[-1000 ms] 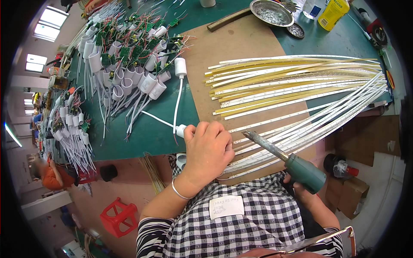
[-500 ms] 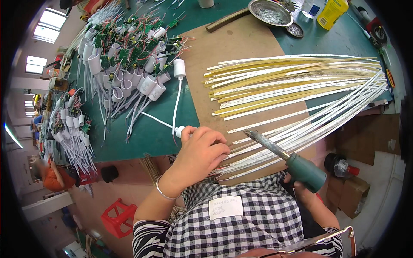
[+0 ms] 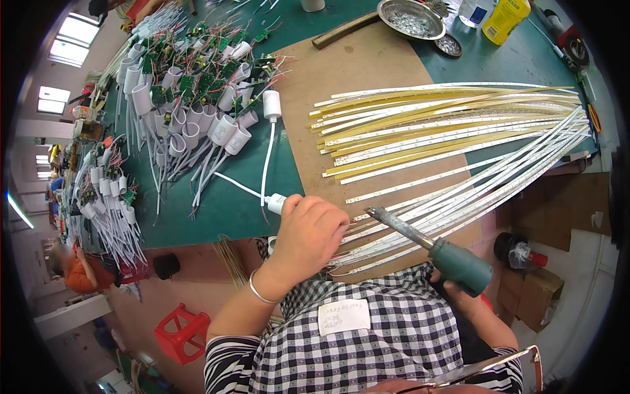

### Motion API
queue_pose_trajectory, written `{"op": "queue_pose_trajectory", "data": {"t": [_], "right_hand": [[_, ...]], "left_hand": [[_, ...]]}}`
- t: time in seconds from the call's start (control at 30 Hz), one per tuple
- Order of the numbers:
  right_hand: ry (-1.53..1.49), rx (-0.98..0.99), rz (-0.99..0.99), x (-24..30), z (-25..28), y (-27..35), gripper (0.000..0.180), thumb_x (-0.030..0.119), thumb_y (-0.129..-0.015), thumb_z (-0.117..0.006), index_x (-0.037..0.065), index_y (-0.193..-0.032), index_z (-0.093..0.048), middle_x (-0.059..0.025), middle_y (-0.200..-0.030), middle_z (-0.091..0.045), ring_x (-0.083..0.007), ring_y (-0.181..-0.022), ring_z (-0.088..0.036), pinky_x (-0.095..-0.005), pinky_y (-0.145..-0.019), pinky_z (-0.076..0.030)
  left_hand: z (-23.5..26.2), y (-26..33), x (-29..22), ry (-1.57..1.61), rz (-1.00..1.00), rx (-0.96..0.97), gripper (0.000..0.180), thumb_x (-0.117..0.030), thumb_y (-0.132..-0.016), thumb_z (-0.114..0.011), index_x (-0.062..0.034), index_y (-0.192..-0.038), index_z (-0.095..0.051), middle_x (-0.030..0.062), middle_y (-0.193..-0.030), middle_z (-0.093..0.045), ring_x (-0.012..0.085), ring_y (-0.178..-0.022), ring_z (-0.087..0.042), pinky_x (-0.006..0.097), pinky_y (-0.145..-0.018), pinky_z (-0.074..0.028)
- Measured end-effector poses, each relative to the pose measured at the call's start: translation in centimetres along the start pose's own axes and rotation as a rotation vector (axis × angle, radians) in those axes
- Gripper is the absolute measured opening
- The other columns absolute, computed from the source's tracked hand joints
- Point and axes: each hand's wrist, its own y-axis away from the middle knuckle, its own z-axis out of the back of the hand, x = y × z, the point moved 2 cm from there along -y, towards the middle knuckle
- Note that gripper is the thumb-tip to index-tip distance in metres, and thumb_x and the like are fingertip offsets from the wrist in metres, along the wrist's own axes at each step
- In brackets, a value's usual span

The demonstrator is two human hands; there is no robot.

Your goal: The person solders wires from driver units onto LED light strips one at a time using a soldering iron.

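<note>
My left hand point(image 3: 308, 233) is closed, its fingertips at the near ends of several white LED strips point(image 3: 420, 190). Whatever the fingers pinch is hidden beneath them. Against its knuckles lies a white plastic cap point(image 3: 276, 204) with a white cable. My right hand point(image 3: 462, 299) grips a soldering iron point(image 3: 462, 266) by its thick green handle. The iron's dark tip points left, just above the strip ends and a short way from my left fingers. White and yellow LED strips point(image 3: 407, 128) fan out farther back on the brown board point(image 3: 387, 62).
A heap of white caps with green circuit boards point(image 3: 203, 85) covers the left of the green table point(image 3: 256, 226). At the back are a wooden bar point(image 3: 346, 30), a metal dish point(image 3: 410, 21) and a yellow bottle point(image 3: 505, 21). A red stool point(image 3: 182, 331) stands on the floor.
The soldering iron has shifted slightly left and down, its tip nearer my left hand. My left hand has turned a little, with its fingers drawn closer together.
</note>
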Motion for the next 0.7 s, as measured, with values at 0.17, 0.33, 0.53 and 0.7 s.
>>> {"op": "queue_pose_trajectory", "data": {"t": [0.17,0.33,0.53,0.7], "right_hand": [[0.061,0.108,-0.019,-0.52,0.37,0.13,0.074,0.054,-0.089,-0.072,-0.003,-0.131,-0.052,-0.0090,-0.101,-0.067,-0.0161,-0.084,-0.065,-0.0326,-0.082,-0.051],[0.053,0.086,-0.006,-0.45,0.31,0.13,0.073,0.053,-0.089,-0.073,-0.003,-0.131,-0.053,-0.0089,-0.099,-0.068,-0.0158,-0.083,-0.065,-0.0320,-0.082,-0.051],[0.065,0.075,-0.018,-0.55,0.21,0.24,0.071,0.051,-0.089,-0.074,-0.003,-0.130,-0.054,-0.0079,-0.094,-0.068,-0.0154,-0.083,-0.065,-0.0313,-0.081,-0.051],[0.114,0.061,-0.086,-0.42,0.29,0.59,0.051,0.040,-0.087,-0.075,0.001,-0.118,-0.066,-0.0137,-0.109,-0.068,-0.0307,-0.097,-0.066,-0.0399,-0.086,-0.051]], "left_hand": [[-0.55,-0.01,-0.29,-0.018,0.064,-0.069,0.013,-0.009,-0.076,-0.075,-0.0126,-0.084,-0.066,0.0005,-0.085,-0.064,0.0223,-0.086,-0.058,0.040,-0.084,-0.036],[-0.79,-0.05,-0.53,-0.038,0.111,-0.066,0.010,-0.011,-0.076,-0.076,-0.0145,-0.081,-0.067,-0.0020,-0.083,-0.063,0.0209,-0.083,-0.056,0.039,-0.083,-0.034],[-1.02,-0.09,-0.82,-0.039,0.169,-0.075,0.009,-0.013,-0.076,-0.075,-0.0160,-0.080,-0.068,-0.0033,-0.082,-0.062,0.0197,-0.086,-0.055,0.040,-0.086,-0.031],[-1.07,-0.35,-0.90,-0.053,0.188,-0.048,0.008,-0.014,-0.076,-0.074,-0.0162,-0.079,-0.067,-0.0036,-0.080,-0.061,0.0200,-0.086,-0.054,0.042,-0.087,-0.029]]}}
